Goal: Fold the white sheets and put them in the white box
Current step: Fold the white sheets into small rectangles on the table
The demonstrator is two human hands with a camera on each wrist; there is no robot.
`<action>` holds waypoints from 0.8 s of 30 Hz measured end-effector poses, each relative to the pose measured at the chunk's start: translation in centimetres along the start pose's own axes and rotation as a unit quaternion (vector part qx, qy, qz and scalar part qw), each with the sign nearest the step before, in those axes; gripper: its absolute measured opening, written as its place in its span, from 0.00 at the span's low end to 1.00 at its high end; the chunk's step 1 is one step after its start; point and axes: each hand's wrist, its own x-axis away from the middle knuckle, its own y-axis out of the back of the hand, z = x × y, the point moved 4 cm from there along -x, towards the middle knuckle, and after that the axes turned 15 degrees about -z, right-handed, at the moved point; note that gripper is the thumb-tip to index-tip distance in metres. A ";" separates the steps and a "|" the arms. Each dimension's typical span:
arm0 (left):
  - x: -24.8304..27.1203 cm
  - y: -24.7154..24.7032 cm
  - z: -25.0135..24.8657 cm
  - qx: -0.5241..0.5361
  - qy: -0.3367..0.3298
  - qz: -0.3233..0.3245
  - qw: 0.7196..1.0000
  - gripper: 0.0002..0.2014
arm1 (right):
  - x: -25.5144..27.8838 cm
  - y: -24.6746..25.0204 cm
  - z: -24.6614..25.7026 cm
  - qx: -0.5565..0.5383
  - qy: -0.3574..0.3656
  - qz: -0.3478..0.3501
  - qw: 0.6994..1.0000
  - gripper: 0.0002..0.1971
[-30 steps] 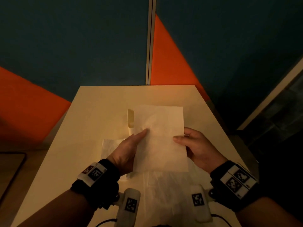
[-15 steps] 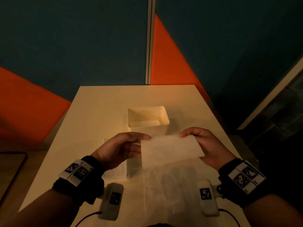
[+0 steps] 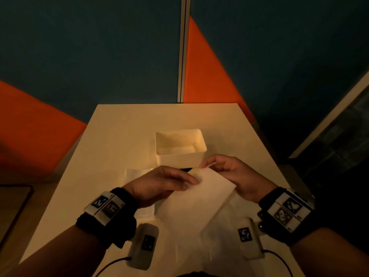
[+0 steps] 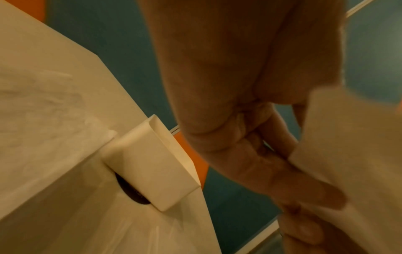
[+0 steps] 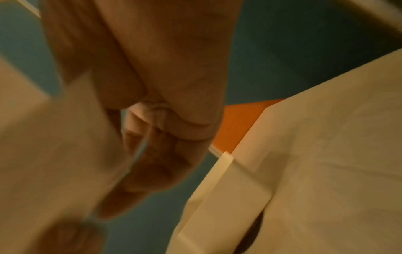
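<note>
Both hands, left hand [image 3: 159, 183] and right hand [image 3: 231, 172], pinch a folded sheet [image 3: 199, 198] above the tabletop's [image 3: 123, 136] near edge, before the box [image 3: 179, 159].

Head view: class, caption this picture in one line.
Both hands, left and right, hold a white sheet before the white box.

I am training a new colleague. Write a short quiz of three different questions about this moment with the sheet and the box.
1. True or false: the folded sheet already lies inside the white box.
2. Which hands hold the sheet? A) left only B) right only C) both
3. Fill in: the box stands on the ___, beyond the hands.

Key
1. False; it is held in front of the box.
2. C; the left hand and the right hand both grip it.
3. table
</note>
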 end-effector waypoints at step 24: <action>1.7 12.5 6.9 -0.318 0.022 -0.394 0.862 0.21 | 0.6 8.6 -16.2 0.508 -0.055 -0.100 0.853 0.38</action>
